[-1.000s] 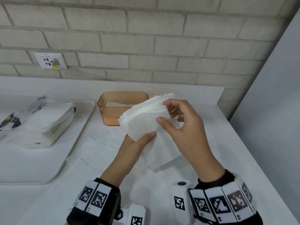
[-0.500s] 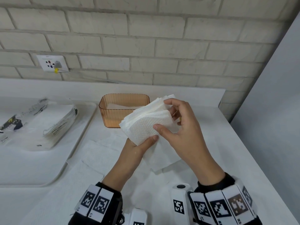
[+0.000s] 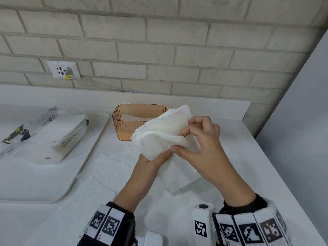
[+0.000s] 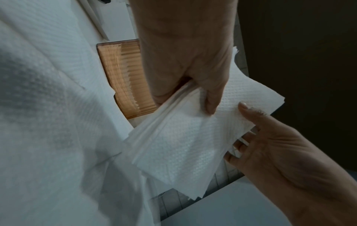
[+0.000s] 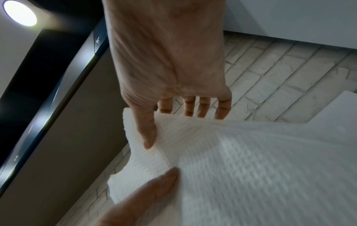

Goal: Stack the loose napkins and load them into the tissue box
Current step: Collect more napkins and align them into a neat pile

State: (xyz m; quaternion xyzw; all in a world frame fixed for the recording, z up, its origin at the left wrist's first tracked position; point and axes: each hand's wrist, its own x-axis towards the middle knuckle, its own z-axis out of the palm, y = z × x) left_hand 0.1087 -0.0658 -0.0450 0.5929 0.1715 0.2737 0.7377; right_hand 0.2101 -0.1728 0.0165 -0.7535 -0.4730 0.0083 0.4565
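While both the left hand [image 3: 150, 162] and right hand [image 3: 200, 144] grip the white embossed napkin stack [image 3: 159, 137], loose white napkins [image 3: 113, 171] lie on the white tabletop [image 3: 248, 157] and the ribbed amber plastic tissue box [image 3: 127, 125] seems nearly empty.

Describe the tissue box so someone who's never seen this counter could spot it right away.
On the white counter below the brick wall, look right of the white tray. The tissue box stands there, behind the held napkin stack: an open-topped, ribbed, see-through amber tub, the only coloured thing among white paper.

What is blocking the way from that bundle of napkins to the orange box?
Nothing visible. The napkin stack, held by the left hand and right hand, sits just in front of the open-topped tissue box.
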